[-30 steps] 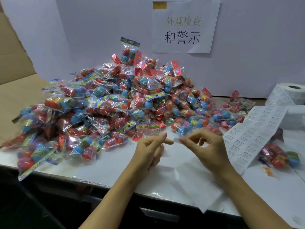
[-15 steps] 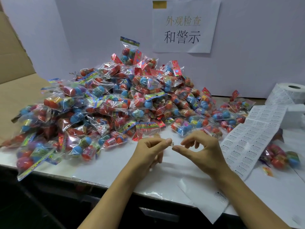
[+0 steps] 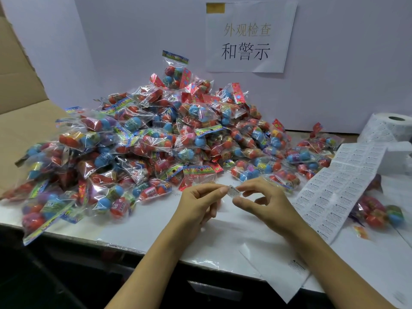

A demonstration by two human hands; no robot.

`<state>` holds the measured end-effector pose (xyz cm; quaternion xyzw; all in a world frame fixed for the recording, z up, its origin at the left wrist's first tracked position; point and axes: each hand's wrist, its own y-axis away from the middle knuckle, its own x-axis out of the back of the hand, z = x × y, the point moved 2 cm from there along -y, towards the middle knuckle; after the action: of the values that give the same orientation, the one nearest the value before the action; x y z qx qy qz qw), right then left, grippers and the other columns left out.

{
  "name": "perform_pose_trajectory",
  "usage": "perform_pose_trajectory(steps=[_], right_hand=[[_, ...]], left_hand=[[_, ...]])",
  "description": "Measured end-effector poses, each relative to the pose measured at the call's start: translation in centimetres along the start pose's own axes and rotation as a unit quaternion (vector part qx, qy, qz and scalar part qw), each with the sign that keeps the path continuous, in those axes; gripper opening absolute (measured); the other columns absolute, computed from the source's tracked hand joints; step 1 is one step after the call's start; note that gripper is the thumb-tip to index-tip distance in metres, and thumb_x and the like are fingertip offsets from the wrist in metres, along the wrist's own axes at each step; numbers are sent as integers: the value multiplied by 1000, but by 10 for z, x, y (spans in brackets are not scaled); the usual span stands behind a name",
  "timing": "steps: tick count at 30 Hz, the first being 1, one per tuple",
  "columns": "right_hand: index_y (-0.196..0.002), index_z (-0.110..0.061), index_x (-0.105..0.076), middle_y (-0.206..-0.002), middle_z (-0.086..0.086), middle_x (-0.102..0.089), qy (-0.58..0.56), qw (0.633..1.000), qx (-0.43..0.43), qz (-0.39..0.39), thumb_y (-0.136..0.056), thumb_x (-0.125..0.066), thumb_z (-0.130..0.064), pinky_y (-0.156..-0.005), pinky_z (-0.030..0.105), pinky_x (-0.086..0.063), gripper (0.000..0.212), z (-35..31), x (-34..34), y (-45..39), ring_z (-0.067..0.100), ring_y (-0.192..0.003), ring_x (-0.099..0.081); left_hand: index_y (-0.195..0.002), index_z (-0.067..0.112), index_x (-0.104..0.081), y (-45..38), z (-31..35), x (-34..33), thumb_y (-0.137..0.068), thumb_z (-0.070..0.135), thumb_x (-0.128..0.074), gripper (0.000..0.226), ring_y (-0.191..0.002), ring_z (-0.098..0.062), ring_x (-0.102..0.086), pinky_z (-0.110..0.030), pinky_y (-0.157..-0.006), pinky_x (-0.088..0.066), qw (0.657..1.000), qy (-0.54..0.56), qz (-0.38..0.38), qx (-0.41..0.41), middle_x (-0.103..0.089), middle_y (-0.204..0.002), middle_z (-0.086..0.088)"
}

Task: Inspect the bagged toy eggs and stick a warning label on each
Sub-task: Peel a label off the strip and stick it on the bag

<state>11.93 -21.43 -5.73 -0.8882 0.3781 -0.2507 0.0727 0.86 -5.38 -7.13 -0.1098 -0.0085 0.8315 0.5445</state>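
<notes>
Two hands, meeting just below the middle of the view. Left hand (image 3: pixel 198 202), fingers curled, thumb and forefinger tips pinching the left edge of one small warning label (image 3: pixel 233 193). Right hand (image 3: pixel 265 202), thumb and forefinger pinching the same label's right edge, other fingers loosely arched behind. Label held in the air above the white table (image 3: pixel 156 219), printed face toward the camera, text too small to read.

At 3 o'clock from the hands, one strip of label sheet (image 3: pixel 341 188), four labels across, rows too many to count, running up toward 2 o'clock to one label roll (image 3: pixel 390 128) lying at the table's right edge. At 5 o'clock, one bare strip of backing paper (image 3: pixel 274 270) hanging over the table's front edge, with a single label left on it.

From 9 o'clock round to 1 o'clock, one big heap of bagged toy eggs (image 3: pixel 156 139), clear bags with coloured header cards, red and blue eggs inside; far too many bags to count, several eggs to a bag. At 3 o'clock, beyond the sheet, one bag set apart (image 3: pixel 376 212), partly under the sheet's edge.

At 12 o'clock, on the white wall (image 3: pixel 345 63), one paper sign (image 3: pixel 247 39) reading 外观检查 和警示. At 10 o'clock, cardboard (image 3: pixel 20 103) behind the heap.
</notes>
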Motion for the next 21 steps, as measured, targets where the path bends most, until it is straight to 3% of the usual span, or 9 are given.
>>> perform_pose_trajectory(steps=[3, 5, 8, 13, 21], right_hand=[[-84, -26, -78, -99, -15, -68, -36, 999, -9, -10, -72, -79, -47, -81, 43, -58, 23, -3, -1, 1, 11, -101, -66], [-79, -25, -78, -98, -11, -70, -50, 999, -3, -6, -77, -81, -33, -83, 46, -57, 9, -3, -1, 1, 14, -100, -67], [-76, -24, -78, -96, -7, -72, -67, 998, 2, 15, -83, -80, -12, -80, 40, -56, 14, -3, 2, 0, 12, -97, -68], [-79, -13, -77, -95, -9, -72, -88, 995, -11, 43, -85, -77, -7, -73, 18, -51, 8, -1, 7, -1, 5, -92, -67], [-80, -11, -76, -98, -7, -72, -87, 995, -20, 42, -85, -76, -5, -74, 22, -52, 8, 0, 7, -1, 7, -95, -66]], left_hand=[[-94, 17, -82, 0, 0, -1, -78, 35, -78, 24, -42, -8, -42, -16, -36, -24, 1000, 8, 9, 0, -53, -54, 1], [-94, 17, -82, 0, 0, -1, -78, 34, -78, 24, -42, -8, -42, -16, -36, -24, 1000, 9, 8, -2, -53, -54, 0], [-95, 17, -82, 0, 1, -2, -78, 35, -78, 24, -42, -8, -42, -16, -36, -24, 1000, 5, -2, -7, -53, -55, 0], [-96, 15, -82, 0, -1, -2, -79, 34, -79, 26, -42, -10, -41, -18, -36, -25, 1000, 7, -11, -4, -54, -58, -4], [-99, 14, -81, -2, -4, 0, -79, 38, -85, 31, -45, -11, -42, -18, -38, -26, 1000, -1, -17, -4, -55, -62, -7]])
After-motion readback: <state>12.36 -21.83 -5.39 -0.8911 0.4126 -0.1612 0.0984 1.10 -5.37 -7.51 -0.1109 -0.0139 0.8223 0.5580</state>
